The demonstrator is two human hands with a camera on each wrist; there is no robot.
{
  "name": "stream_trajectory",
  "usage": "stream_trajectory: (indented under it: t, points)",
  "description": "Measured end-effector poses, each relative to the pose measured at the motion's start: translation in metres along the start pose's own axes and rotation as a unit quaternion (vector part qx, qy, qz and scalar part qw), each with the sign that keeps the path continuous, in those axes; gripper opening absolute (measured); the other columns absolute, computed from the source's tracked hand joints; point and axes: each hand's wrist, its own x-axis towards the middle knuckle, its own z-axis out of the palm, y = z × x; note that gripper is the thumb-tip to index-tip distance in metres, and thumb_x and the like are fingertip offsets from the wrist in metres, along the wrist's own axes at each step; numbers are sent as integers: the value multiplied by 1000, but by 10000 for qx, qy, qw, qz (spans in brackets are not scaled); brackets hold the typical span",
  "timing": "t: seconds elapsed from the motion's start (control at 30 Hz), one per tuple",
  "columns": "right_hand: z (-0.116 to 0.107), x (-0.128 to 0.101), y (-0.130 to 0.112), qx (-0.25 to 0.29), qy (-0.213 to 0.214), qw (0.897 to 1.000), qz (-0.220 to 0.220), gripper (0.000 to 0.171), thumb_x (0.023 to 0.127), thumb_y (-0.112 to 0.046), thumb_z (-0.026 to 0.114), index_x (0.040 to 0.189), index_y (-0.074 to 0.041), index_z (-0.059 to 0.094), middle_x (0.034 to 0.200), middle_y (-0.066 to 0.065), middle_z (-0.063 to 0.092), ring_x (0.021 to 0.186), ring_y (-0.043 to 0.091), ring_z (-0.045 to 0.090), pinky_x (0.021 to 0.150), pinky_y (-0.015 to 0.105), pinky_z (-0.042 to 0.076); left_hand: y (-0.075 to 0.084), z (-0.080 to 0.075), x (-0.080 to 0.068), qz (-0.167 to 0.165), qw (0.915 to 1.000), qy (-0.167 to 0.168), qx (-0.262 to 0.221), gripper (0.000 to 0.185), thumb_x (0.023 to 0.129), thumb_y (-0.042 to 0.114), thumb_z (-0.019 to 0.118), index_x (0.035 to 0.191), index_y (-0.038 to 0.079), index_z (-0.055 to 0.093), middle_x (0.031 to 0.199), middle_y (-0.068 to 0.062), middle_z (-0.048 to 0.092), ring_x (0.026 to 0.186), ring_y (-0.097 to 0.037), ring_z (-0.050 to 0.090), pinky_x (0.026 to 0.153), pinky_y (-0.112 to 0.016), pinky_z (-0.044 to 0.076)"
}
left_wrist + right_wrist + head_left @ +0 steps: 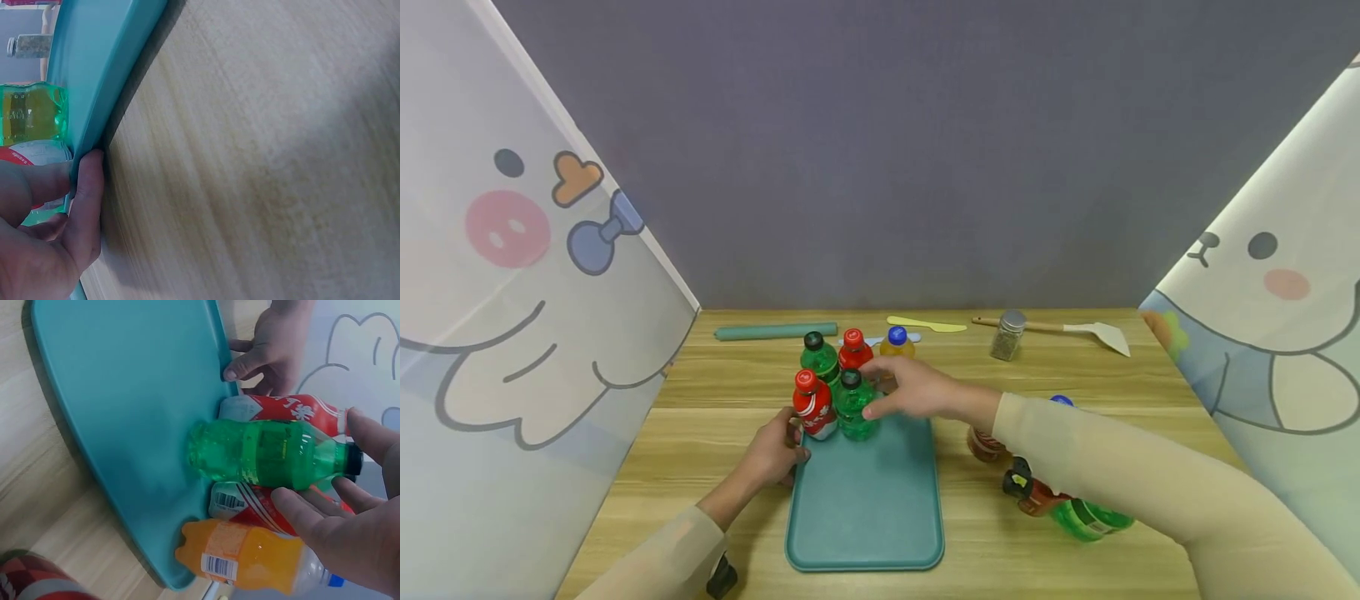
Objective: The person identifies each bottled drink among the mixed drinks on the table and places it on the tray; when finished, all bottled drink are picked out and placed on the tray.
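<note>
A teal tray (865, 508) lies on the wooden table. Several bottles stand upright at its far end: two green ones (855, 410) (818, 354), two red ones (812, 406) (853, 348) and an orange one (897, 340). My right hand (887, 398) hovers at the front green bottle (262, 453), fingers spread loosely on both sides of its black-capped neck without closing on it. My left hand (792, 446) grips the tray's left rim (94, 81) beside the front red bottle (281, 409), thumb on top. The orange bottle (250, 556) stands at the tray's edge.
Right of the tray lie more bottles: a red one (985, 446), a dark-capped one (1033, 492) and a green one (1090, 518). At the back are a spice jar (1007, 335), a spatula (1078, 329), a yellow knife (925, 323) and a green roll (775, 331). Printed curtains flank the table.
</note>
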Motion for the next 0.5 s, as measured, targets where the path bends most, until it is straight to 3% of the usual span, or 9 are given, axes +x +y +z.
stream_trajectory:
  t: [0.2, 0.5]
  points:
    - [-13, -13, -2, 289, -64, 9995, -74, 60, 90, -18, 81, 143, -7, 55, 145, 15, 56, 134, 41, 54, 105, 41, 56, 0, 0, 0, -14, 10000, -14, -18, 61, 82, -14, 70, 137, 2, 48, 96, -13, 51, 70, -23, 60, 41, -39, 58]
    - [-41, -45, -2, 336, 190, 9980, -494, 58, 91, -22, 80, 141, -6, 55, 147, 20, 53, 133, 43, 54, 106, 44, 55, 2, -1, -1, -52, 10000, -19, 18, 61, 82, -13, 71, 137, 1, 47, 96, -12, 52, 67, -22, 60, 42, -39, 58]
